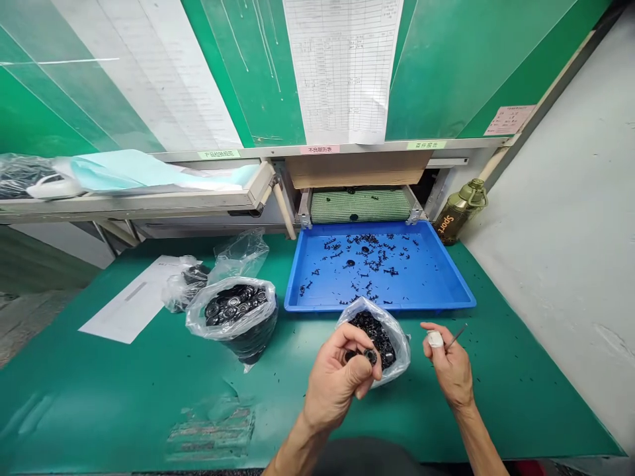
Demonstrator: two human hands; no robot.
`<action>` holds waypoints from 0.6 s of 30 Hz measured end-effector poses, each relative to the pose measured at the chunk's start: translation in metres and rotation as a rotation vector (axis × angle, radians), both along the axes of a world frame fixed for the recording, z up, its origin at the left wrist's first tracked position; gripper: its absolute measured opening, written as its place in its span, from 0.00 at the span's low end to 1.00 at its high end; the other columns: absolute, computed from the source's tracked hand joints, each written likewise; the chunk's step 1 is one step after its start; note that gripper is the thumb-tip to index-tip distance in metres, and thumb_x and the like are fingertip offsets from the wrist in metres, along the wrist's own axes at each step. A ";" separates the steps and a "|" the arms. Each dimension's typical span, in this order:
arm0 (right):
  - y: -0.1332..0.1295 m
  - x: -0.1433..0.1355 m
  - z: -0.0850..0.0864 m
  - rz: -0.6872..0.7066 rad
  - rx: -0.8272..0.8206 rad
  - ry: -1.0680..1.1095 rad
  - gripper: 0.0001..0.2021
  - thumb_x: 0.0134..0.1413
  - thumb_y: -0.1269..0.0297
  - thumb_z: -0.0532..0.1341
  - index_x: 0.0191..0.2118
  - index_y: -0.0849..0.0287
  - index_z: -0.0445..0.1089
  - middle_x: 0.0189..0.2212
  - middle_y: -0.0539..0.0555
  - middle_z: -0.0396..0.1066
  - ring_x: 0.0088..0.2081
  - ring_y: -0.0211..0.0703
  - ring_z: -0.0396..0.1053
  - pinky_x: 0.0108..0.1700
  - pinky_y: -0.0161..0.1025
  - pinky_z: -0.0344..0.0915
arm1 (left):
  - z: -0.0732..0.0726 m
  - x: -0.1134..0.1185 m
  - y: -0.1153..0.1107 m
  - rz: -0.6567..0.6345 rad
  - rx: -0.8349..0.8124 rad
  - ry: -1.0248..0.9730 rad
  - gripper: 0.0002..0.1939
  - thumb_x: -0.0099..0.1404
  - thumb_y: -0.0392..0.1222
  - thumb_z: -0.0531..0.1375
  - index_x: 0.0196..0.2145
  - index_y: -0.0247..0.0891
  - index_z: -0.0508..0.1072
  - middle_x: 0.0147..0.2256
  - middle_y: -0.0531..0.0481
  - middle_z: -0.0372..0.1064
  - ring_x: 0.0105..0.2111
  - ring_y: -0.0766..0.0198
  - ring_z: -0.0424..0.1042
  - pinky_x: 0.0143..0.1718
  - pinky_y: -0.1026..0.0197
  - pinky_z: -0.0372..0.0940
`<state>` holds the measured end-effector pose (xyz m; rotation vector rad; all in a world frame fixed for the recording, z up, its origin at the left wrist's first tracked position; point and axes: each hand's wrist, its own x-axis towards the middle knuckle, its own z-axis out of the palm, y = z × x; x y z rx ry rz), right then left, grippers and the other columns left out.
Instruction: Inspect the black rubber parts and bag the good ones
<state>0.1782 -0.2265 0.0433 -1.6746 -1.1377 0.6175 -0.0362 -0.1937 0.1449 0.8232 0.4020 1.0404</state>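
Observation:
My left hand [342, 377] is closed on small black round parts [370, 357], one pinched between thumb and fingertips and another behind it. It hovers over the near left edge of a clear plastic bag [403, 363] of black pieces. To the right, my right hand [449, 370] grips a thin, pointed metal tool [456, 336], whose kind I cannot make out. White wrapping [435, 339] covers the tip of one digit. On the left stands another open plastic bag [196, 320], filled with black round parts [231, 307].
A blue tray [380, 304] with scattered black scraps sits below a green conveyor belt [360, 206]. Behind the left bag lie a knotted bag [181, 287] and a white sheet [131, 301]. An olive bottle [459, 211] stands at the right wall; a shelf [198, 201] juts out at left.

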 end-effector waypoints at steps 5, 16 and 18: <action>-0.004 0.003 -0.036 -0.056 -0.035 -0.032 0.19 0.56 0.52 0.50 0.42 0.61 0.68 0.16 0.45 0.58 0.17 0.35 0.56 0.21 0.32 0.56 | -0.002 -0.003 0.001 0.005 -0.002 0.010 0.13 0.56 0.45 0.65 0.34 0.37 0.69 0.23 0.53 0.71 0.13 0.80 0.55 0.14 0.74 0.47; -0.013 0.026 -0.105 -0.108 -0.231 -0.058 0.26 0.49 0.45 0.48 0.42 0.63 0.69 0.15 0.48 0.63 0.17 0.40 0.61 0.20 0.34 0.58 | -0.016 -0.016 0.008 0.115 -0.193 -0.026 0.12 0.57 0.45 0.64 0.34 0.35 0.68 0.23 0.52 0.68 0.14 0.79 0.53 0.13 0.73 0.43; -0.013 0.030 -0.105 -0.079 -0.296 -0.079 0.25 0.47 0.46 0.50 0.42 0.61 0.69 0.16 0.49 0.66 0.19 0.42 0.64 0.21 0.35 0.60 | -0.021 -0.034 0.014 0.203 -0.300 -0.050 0.10 0.59 0.42 0.63 0.35 0.33 0.68 0.25 0.52 0.67 0.15 0.80 0.52 0.13 0.74 0.43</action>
